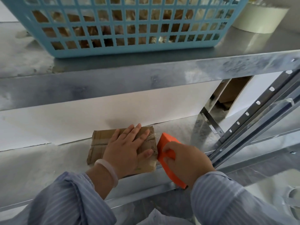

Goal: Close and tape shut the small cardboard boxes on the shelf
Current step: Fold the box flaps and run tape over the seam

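The small cardboard box (100, 138) sits closed on the lower shelf (48, 168), tape across its top, with the left hand (126, 148) flat on it, fingers straight, while just right of the box the right hand (186, 161) grips the orange tape dispenser (167, 143) — strip seemingly not yet cut.

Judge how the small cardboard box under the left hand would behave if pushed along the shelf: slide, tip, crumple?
Probably slides easily: the cardboard box lies on a smooth metal shelf, which may be why the left hand presses flat on it. Unlikely to tip, being low and wide. Its creased faces suggest thin cardboard that could dent.
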A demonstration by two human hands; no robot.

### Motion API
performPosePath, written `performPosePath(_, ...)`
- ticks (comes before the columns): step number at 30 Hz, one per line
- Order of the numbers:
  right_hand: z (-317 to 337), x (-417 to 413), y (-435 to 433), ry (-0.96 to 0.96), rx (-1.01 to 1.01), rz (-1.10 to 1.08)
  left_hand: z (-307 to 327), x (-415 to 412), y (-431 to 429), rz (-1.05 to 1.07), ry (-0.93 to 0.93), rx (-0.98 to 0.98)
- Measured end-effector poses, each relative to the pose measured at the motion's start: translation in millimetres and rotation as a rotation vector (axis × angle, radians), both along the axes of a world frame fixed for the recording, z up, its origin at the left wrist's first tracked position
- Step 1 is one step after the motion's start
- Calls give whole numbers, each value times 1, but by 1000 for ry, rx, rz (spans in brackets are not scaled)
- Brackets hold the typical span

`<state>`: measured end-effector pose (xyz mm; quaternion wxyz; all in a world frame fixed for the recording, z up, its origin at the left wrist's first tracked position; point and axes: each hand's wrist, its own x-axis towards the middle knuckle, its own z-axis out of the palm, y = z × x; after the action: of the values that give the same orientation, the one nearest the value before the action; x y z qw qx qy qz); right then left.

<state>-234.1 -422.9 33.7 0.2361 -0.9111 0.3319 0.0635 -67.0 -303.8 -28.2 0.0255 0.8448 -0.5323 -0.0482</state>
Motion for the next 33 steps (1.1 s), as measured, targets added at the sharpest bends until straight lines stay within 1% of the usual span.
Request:
performPosePath(7, -3, 23, 0, 64, -127, 37, 1, 1, -1, -6, 13, -1)
performPosePath(12, -6, 30, -4, 105, -169, 81, 1, 1, -2, -9, 10, -14)
performPosePath(17, -10, 35, -4, 118, -264, 111, 1, 1, -3, -1, -2, -13)
performPosePath(21, -8, 35, -3, 113, -293, 99, 0, 0, -5, 19, 10, -18)
performPosePath(27, -3, 38, -5, 114, -277, 105, 0, 2, -8, 33, 24, -33)
performPosePath(31, 1, 21, -16, 47, -143, 84, -1, -2, -4, 37, 1, -27)
performPosePath(33, 8, 6, -26, 50, -70, 114, -1, -3, -3, 32, -9, -23)
